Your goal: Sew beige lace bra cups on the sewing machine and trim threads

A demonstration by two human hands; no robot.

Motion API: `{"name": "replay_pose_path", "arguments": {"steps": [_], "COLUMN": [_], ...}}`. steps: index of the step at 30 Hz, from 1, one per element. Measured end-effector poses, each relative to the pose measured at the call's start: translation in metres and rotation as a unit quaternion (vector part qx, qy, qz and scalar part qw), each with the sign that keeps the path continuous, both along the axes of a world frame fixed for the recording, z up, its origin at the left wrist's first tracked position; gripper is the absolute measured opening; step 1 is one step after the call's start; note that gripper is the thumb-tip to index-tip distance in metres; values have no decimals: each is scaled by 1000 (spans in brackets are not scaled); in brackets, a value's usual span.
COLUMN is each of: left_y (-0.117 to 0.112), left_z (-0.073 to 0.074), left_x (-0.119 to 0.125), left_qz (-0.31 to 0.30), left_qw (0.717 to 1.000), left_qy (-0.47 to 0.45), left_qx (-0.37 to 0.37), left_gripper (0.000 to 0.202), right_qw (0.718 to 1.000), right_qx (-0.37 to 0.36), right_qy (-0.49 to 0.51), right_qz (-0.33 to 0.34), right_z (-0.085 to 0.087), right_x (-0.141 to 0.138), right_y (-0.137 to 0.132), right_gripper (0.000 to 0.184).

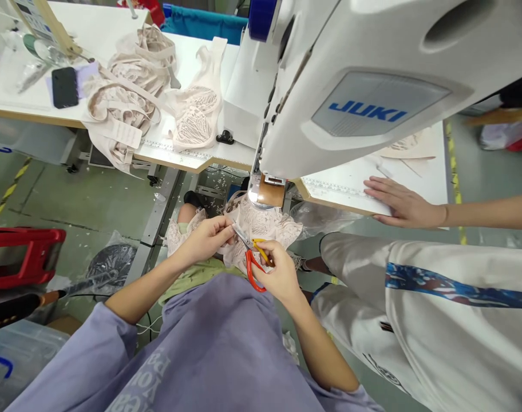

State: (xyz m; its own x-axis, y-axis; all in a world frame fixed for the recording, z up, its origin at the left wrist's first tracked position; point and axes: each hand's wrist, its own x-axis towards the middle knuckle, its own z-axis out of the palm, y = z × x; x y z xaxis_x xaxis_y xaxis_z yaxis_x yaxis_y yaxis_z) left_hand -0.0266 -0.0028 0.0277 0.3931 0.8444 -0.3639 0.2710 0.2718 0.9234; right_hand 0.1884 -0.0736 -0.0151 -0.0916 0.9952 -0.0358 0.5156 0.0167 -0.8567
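Note:
My right hand (280,272) holds a pair of scissors (242,236) with one red and one yellow handle, blades pointing up and left. Right at the blade tips, my left hand (209,237) is closed in a pinch; what is between its fingers is too small to make out. Beige lace fabric (265,229) hangs over my lap, below the sewing machine's narrow metal-edged arm end (266,191). Both hands are in front of this lace, close to my body.
A white sewing machine (372,68) looms above on the right. Beige lace bras (196,114) and a phone (65,87) lie on the white table (158,151). Another person's hand (407,203) rests on the table at right. A red stool (24,257) stands on the left.

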Motion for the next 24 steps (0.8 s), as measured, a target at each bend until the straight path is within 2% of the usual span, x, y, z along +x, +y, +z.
{"name": "replay_pose_path", "arguments": {"steps": [7,12,15,17,21,24], "left_y": [-1,-1,0,1,3,10], "left_z": [-2,-7,-7,-7,-2,4], "left_x": [-1,3,4,2,-5,-10], "left_qz": [3,25,50,55,42,33], "left_qw": [1000,1000,998,994,964,956], "left_qy": [8,-9,-2,46,187,204], "left_qx": [11,15,34,84,184,207], "left_gripper": [35,34,31,29,26,28], "right_qw": [994,987,985,986,988,976], "right_qx": [-106,-147,-154,-151,-102,-43], "right_qy": [34,52,57,39,-63,-162], "right_qz": [-7,-26,-48,-56,-100,-142], "right_z": [2,7,1,-4,-5,1], "right_x": [13,20,36,56,99,120], "right_y": [1,-4,-8,-5,27,74], "right_gripper": [35,33,35,34,33,35]}}
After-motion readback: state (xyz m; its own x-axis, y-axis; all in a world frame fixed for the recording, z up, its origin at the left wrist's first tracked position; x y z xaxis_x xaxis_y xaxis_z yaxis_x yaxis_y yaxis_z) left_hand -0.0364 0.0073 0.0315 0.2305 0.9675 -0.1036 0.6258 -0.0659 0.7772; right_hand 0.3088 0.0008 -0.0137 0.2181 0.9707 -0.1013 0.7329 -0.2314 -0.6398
